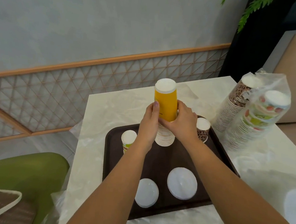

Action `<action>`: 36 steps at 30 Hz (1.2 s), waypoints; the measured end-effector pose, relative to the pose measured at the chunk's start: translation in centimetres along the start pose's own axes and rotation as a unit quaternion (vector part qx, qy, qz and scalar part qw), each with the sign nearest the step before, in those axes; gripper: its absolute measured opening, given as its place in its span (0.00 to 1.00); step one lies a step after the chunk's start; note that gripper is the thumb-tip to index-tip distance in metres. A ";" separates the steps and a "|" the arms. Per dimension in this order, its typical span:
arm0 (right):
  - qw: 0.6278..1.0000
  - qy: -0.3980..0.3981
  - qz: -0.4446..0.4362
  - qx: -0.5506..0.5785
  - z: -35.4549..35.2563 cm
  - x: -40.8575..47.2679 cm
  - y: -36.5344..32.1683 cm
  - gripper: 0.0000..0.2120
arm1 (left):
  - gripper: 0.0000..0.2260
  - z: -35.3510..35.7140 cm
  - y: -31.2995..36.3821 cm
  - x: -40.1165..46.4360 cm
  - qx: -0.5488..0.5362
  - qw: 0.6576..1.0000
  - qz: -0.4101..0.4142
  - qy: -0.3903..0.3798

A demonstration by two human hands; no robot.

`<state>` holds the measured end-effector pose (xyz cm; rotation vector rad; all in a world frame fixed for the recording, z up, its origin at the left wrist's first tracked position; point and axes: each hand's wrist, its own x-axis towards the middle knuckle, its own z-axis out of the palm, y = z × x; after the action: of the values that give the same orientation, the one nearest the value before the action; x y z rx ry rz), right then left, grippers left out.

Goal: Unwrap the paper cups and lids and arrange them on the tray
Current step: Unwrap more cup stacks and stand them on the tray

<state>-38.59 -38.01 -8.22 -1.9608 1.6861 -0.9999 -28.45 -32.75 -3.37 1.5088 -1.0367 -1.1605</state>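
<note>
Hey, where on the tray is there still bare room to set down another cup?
The brown tray has bare room mid-tray, between the yellow cup stack and the two white lids, though the forearms cross above it. The far edge is crowded: green cup, stack, leopard cup.

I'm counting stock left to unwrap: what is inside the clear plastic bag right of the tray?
The plastic bag holds two upside-down stacks: brown-patterned cups and fruit-print cups. Their exact count and anything behind them stay hidden.

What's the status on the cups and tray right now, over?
Left hand and right hand both grip yellow cup stack, standing on tray. Two lids laid out. Two sleeves still wrapped. Nothing blocking.
</note>
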 end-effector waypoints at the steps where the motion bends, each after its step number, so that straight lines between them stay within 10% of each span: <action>1: 1.000 0.000 0.004 -0.004 0.1 0.0 0.0 0.39 | 0.24 0.1 -0.1 0.0 0.000 1.000 0.001 -0.002; 6: 1.000 -0.013 -0.009 -0.012 -0.4 -0.4 -0.2 0.41 | 0.26 0.2 0.0 -0.4 0.020 1.000 0.002 0.004; 13: 0.983 0.149 -0.107 0.006 -5.9 -3.7 -0.2 0.29 | 0.19 2.0 -0.1 -3.1 0.079 0.956 0.131 0.251; 23: 0.925 0.374 -0.032 0.048 -15.1 -5.1 4.1 0.28 | 0.21 9.5 4.2 -5.5 0.032 0.952 0.288 0.095; 29: 0.955 0.270 0.099 0.072 -17.1 -4.8 8.8 0.49 | 0.34 14.4 5.7 -4.2 0.115 0.969 0.211 -0.059; 36: 0.980 0.082 0.166 0.074 -16.5 -4.3 11.9 0.43 | 0.35 19.1 4.7 -2.5 0.113 0.975 0.155 -0.116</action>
<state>-58.83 -33.69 -6.26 -1.4763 1.8878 -1.1439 -48.00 -34.64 -0.52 1.3388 -1.5473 -1.0380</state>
